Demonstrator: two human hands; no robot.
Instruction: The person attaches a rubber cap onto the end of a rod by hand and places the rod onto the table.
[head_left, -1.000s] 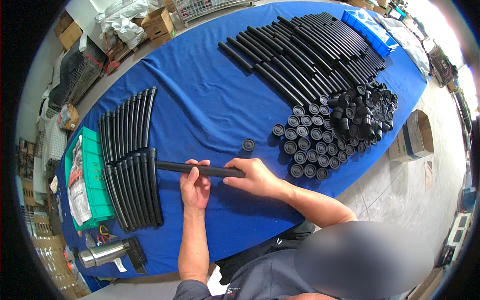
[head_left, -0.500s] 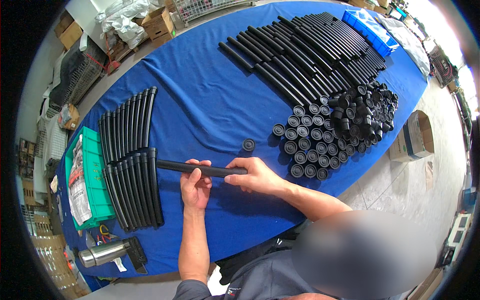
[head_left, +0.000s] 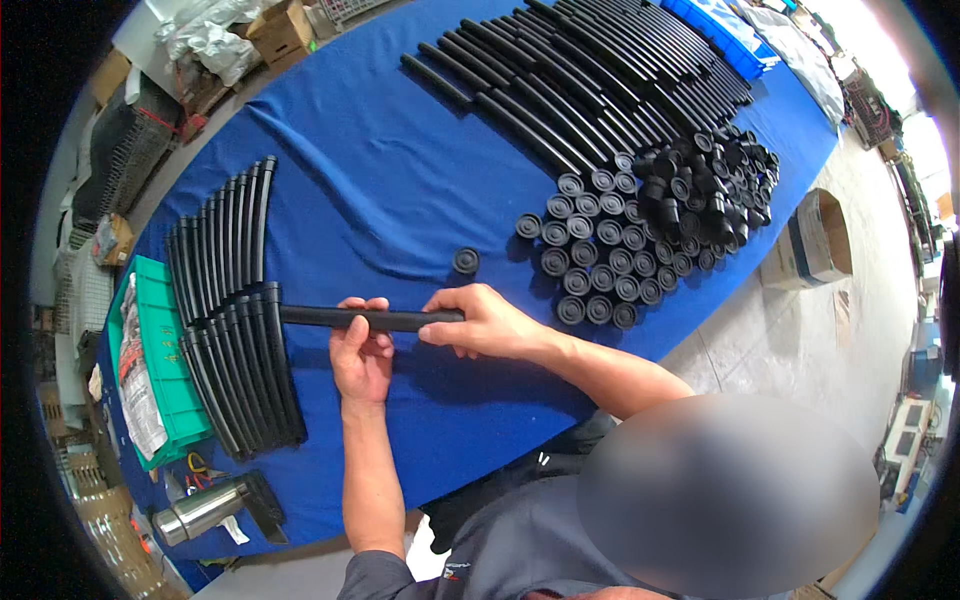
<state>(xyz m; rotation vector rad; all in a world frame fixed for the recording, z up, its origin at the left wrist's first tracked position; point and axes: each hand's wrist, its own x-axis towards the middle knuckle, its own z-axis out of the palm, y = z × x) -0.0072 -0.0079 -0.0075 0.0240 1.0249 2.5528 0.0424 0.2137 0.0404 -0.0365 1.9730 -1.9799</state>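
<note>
A straight black tube lies level across both hands, above the blue cloth. My left hand holds it near its middle, thumb on the near side and fingers behind. My right hand is closed round the tube's right end, which the fingers partly hide. The tube's left end reaches the capped black tubes, laid side by side in two rows. Just beyond my right hand, a single round black cap rests on the cloth. More black caps stand grouped to the right, beside a loose heap.
Many plain black tubes cover the far side of the blue-clothed table. A blue crate sits beyond them. At left are a green crate and a steel flask. A cardboard box stands on the floor at right.
The whole scene has shifted left and slightly up in the picture as my head moved. Both hands keep the same hold on the tube.
</note>
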